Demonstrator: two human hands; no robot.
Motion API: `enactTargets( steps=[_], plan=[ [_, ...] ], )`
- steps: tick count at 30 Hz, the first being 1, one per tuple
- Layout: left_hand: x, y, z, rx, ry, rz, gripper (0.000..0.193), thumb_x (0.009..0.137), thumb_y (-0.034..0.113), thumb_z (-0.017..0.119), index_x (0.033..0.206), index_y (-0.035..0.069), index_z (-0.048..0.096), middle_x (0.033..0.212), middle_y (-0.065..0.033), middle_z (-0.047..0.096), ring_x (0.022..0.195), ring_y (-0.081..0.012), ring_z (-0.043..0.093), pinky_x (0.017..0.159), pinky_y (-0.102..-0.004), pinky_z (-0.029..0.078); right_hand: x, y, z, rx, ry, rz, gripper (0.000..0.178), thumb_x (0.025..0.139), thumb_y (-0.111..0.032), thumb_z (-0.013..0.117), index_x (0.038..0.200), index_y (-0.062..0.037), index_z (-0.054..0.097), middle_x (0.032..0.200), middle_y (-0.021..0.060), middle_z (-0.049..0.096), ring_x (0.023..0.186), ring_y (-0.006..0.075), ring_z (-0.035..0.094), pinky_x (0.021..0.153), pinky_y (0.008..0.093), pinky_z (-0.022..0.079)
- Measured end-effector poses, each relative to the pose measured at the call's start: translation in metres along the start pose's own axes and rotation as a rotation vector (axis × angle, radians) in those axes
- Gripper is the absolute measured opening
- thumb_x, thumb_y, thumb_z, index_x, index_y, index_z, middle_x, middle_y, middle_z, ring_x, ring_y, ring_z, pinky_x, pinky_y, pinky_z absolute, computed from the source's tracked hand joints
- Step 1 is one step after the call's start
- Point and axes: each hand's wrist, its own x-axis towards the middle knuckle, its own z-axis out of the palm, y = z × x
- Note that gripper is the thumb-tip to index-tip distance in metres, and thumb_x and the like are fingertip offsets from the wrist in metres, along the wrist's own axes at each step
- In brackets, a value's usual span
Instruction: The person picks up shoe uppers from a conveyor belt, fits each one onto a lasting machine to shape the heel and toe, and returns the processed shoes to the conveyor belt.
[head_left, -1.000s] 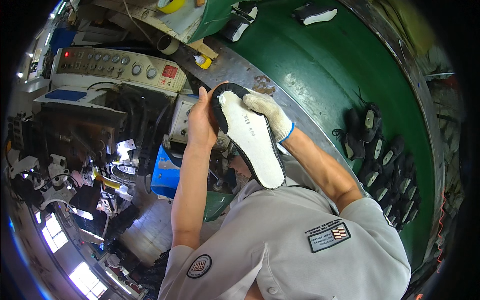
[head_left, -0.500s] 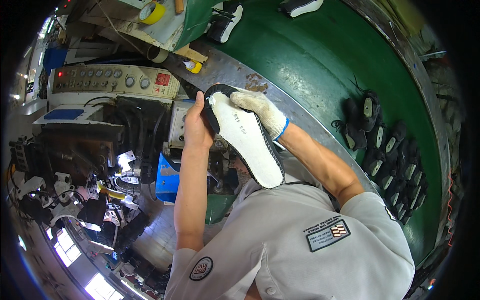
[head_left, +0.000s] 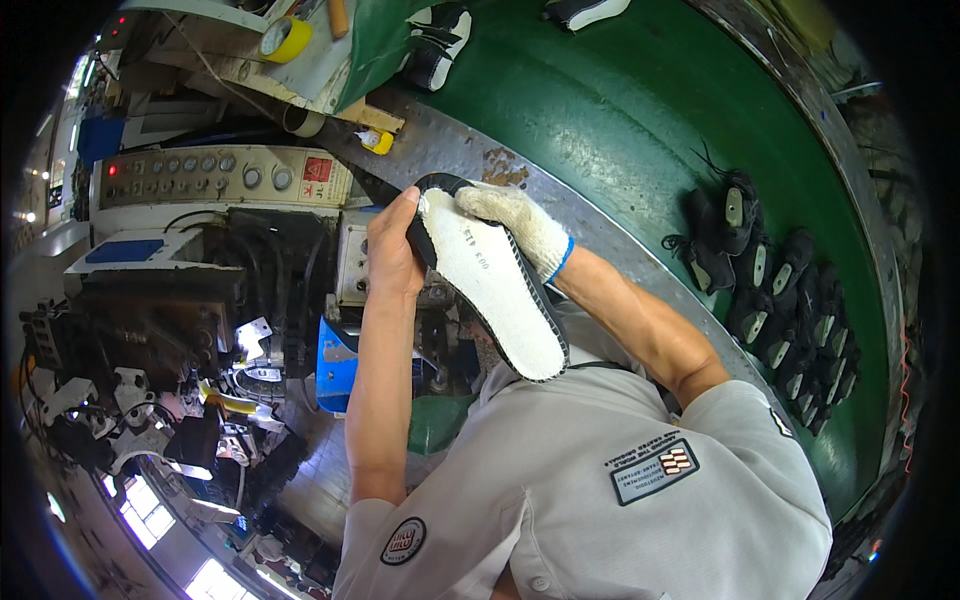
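A black shoe upper with a white insole board on its underside is held bottom up before my chest. Dark stitching runs around the board's edge. At the upper end, my bare left hand grips the shoe's left side, its thumb at the edge near the tip. Opposite it, my right hand, in a white knitted glove with a blue cuff, wraps the right side, thumb lying on the white board. The far end of the shoe points down toward my body. Fingers beneath the shoe are hidden.
A green conveyor belt with a metal edge curves along the right, carrying several black shoes. More shoes lie at its far end. Left stands a machine with a control panel. A yellow bottle and tape roll lie ahead.
My left thumb has shifted slightly toward the shoe's tip edge. Both hands keep their hold on the shoe. The surroundings have shifted a little in the view.
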Motion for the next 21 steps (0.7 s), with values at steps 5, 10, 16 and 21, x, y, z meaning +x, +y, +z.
enactTargets(
  steps=[5,10,16,21],
  plan=[
    [0.01,-0.007,-0.003,0.078,0.036,-0.018,0.031,0.099,0.021,0.061,0.111,-0.006,0.067,0.106,-0.0139,0.071,0.093,-0.0217,0.07,0.084,-0.0344,0.055,0.001,0.002,-0.005,0.109,-0.028,0.005,0.027,0.097,-0.025,0.064,0.116,-0.0055,0.067,0.094,0.0027,0.071,0.077,0.0101,0.067,0.067,0.027,0.055],
    [0.025,-0.014,-0.003,0.061,0.009,-0.038,0.031,0.099,0.019,0.059,0.112,-0.008,0.067,0.106,-0.0141,0.072,0.092,-0.0226,0.07,0.086,-0.0349,0.056,0.012,0.014,-0.02,0.21,-0.013,-0.009,0.028,0.097,-0.023,0.064,0.119,-0.005,0.066,0.101,0.0034,0.072,0.084,0.012,0.069,0.073,0.0289,0.058],
    [0.032,-0.008,0.012,0.122,-0.068,-0.081,0.028,0.099,0.016,0.061,0.111,-0.008,0.067,0.103,-0.0128,0.072,0.09,-0.0203,0.07,0.082,-0.0332,0.055,0.02,0.019,-0.047,0.327,-0.014,0.042,0.029,0.096,-0.024,0.066,0.117,-0.0047,0.067,0.103,0.0062,0.073,0.085,0.0146,0.071,0.073,0.0301,0.059],
    [0.048,-0.029,0.009,0.057,0.082,-0.043,0.023,0.093,0.009,0.067,0.107,-0.008,0.069,0.1,-0.0121,0.072,0.087,-0.0196,0.069,0.079,-0.0321,0.055,0.037,0.031,-0.072,0.057,0.121,-0.138,0.043,0.098,-0.031,0.063,0.128,0.0006,0.062,0.118,0.0129,0.07,0.104,0.0235,0.068,0.089,0.0325,0.055]
  ],
)
